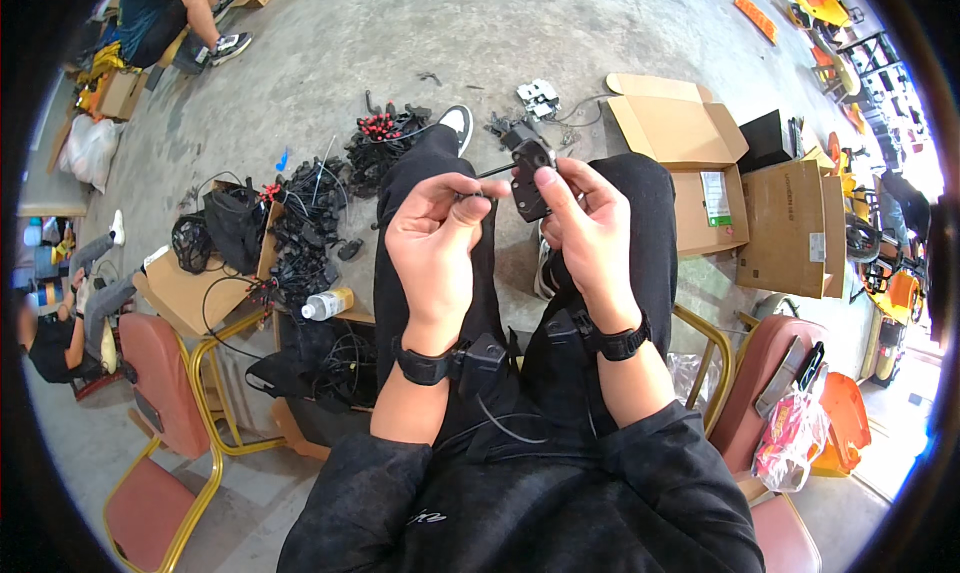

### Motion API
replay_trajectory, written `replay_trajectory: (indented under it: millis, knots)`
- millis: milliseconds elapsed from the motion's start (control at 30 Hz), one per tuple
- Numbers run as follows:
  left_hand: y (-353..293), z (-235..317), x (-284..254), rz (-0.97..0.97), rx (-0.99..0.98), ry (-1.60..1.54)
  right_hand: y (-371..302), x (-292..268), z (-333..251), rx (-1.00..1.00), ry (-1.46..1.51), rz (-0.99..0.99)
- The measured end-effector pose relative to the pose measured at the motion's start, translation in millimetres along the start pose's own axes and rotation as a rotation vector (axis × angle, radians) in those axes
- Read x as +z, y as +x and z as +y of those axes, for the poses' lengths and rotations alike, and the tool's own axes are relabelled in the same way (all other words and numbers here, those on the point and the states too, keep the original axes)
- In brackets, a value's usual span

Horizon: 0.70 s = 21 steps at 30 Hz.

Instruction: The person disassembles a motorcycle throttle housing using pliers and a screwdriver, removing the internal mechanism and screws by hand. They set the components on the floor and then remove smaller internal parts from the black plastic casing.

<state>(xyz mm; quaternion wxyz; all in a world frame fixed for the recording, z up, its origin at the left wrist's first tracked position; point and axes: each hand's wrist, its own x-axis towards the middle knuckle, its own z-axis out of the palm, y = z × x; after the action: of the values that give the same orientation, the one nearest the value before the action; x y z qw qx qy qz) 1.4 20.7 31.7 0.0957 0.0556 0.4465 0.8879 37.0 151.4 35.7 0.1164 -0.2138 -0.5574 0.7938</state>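
Observation:
Above my lap, my right hand (588, 223) grips a black bracket-like part (529, 201) with small holes in it, the thumb pressed on its side. My left hand (436, 248) is closed in a pinch just left of it. From those fingertips a thin dark rod (494, 172) reaches to the black part; whether it is a hex key or another tool I cannot make out. Both wrists wear black straps, with a small black box (484, 358) by the left one.
Piles of black parts (305, 218), some with red pieces, lie left of my legs beside a bottle (328, 304). Opened cardboard boxes (672, 123) stand at the right. Chairs (165, 383) flank me. Another person (170, 18) sits at the far left.

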Motion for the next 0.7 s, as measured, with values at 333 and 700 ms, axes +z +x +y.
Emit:
replay_trajectory:
  millis: [333, 700]
  knots:
    - [1.9, -14.7, 8.5, 0.039, 0.545, 0.515, -12.4, 11.2, 7.9, 0.137, 0.076, -0.198]
    - [3.6, -13.0, 5.5, -0.002, 0.583, 0.521, -15.3, 14.2, 9.6, 0.116, 0.148, -0.25]
